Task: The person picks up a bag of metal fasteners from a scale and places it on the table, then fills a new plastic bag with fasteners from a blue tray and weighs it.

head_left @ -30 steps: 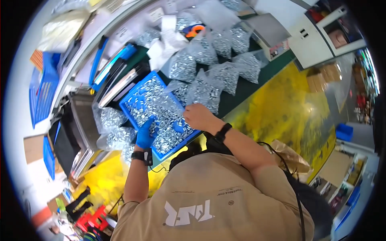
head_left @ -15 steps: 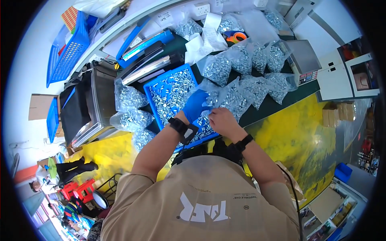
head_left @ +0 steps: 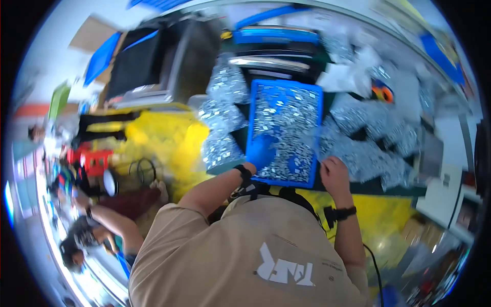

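A blue tray [head_left: 249, 123] full of small silvery metal sleeves [head_left: 294, 120] lies on the dark table in front of me. My left hand [head_left: 262, 152], in a blue glove, is over the tray's near left part, among the sleeves; motion smears its fingers. Just beyond the tray's right rim is my right hand [head_left: 335, 175], bare, its fingers curled and pinched at the edge of a clear plastic bag [head_left: 327, 140]. That bag holds similar metal pieces and leans by the tray's right side. Blur hides the exact grip.
Filled bags [head_left: 223, 115] line the tray's left side, and several more [head_left: 365, 158] lie to the right. Behind stand a blue-topped device [head_left: 276, 36], white paper [head_left: 345, 77] and an orange tape roll [head_left: 382, 93]. A co-worker [head_left: 110, 230] sits at the lower left.
The view has swung, so the tray looks straighter and sits further right. My hands have parted: the gloved left hand is at the tray's left side, the right hand beyond its right rim.
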Demonstrator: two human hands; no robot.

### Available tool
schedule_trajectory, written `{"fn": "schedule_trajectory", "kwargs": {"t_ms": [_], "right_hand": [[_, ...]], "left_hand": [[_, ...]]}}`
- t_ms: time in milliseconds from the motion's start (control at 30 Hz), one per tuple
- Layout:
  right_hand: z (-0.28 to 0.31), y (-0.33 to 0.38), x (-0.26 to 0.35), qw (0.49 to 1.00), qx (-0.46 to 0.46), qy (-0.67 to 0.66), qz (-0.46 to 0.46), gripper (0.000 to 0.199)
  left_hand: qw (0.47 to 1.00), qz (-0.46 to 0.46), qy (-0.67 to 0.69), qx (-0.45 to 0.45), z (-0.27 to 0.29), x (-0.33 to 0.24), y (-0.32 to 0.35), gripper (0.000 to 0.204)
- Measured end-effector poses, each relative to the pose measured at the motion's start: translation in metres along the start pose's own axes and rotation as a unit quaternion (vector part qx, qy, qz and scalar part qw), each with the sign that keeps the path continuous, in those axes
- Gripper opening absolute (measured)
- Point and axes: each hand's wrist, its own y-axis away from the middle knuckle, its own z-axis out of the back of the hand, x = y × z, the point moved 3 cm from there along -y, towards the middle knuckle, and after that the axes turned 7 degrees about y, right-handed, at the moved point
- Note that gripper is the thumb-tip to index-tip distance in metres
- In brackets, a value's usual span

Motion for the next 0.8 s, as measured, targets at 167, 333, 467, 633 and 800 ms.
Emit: {"fn": "schedule_trajectory", "kwargs": {"t_ms": [167,333,467,633,800], "right_hand": [[-0.002,0.006,-0.01,0.999,0.034,0.027,0.013,0.012],[-0.004,-0.003,-0.024,0.993,0.111,0.009,0.046,0.014],[-0.002,-0.013,-0.021,0.99,0.125,0.022,0.066,0.012],[0.004,-0.02,-0.007,0.99,0.123,0.002,0.07,0.009],[-0.003,-0.019,-0.014,0.989,0.12,0.005,0.089,0.007]], "left_hand": [[0.986,-0.046,-0.156,0.033,-0.016,-0.001,0.036,0.061],[0.978,-0.029,-0.183,0.097,0.0,-0.017,0.024,0.064],[0.976,-0.059,-0.175,0.113,-0.007,-0.008,0.022,0.064],[0.977,-0.11,-0.179,0.032,-0.034,0.007,0.004,0.061],[0.982,-0.044,-0.156,0.1,-0.057,0.022,-0.022,0.055]]}}
